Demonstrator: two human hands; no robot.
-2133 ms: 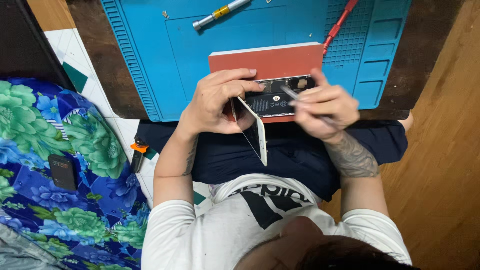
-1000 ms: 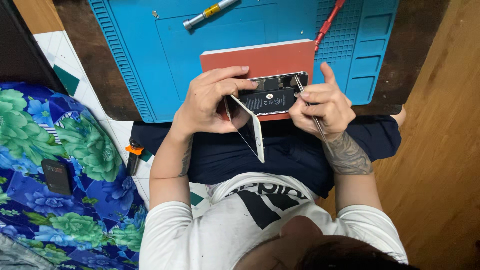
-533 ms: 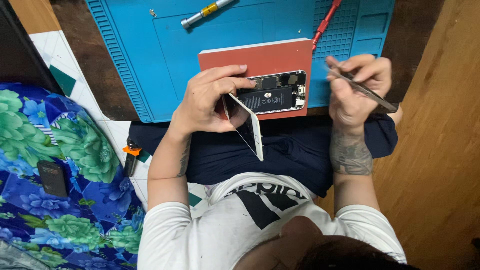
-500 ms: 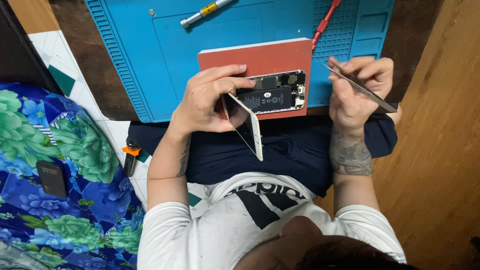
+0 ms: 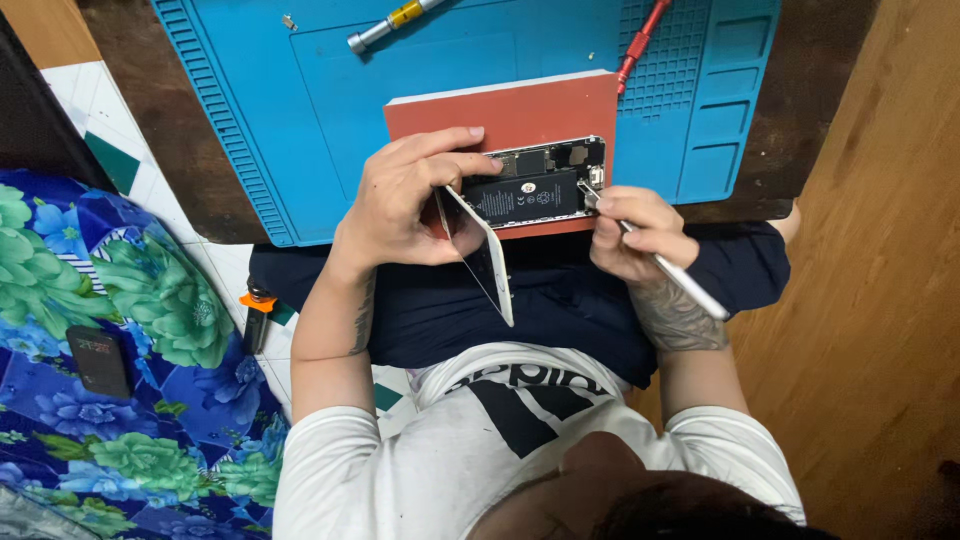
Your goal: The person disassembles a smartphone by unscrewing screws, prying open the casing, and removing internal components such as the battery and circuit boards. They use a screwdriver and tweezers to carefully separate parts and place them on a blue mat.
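An opened smartphone body [image 5: 540, 187] with its black battery showing lies on a red-brown pad [image 5: 510, 110]. My left hand [image 5: 410, 200] grips the phone's near end and holds the lifted white screen panel [image 5: 487, 262] tilted up off the body. My right hand [image 5: 640, 232] pinches metal tweezers [image 5: 660, 262], whose tip touches the right end of the phone body near the small connectors.
The pad rests on a blue silicone work mat [image 5: 300, 110] on a dark wooden table. A silver screwdriver with a yellow band [image 5: 395, 22] and a red tool [image 5: 640, 45] lie on the mat. A floral blue cloth [image 5: 120, 340] with a dark phone-like object [image 5: 98, 360] lies at left.
My right hand, lifted off to the right half a second ago, has come back down, putting the tweezers' tip on the phone's right end. The left hand kept its hold.
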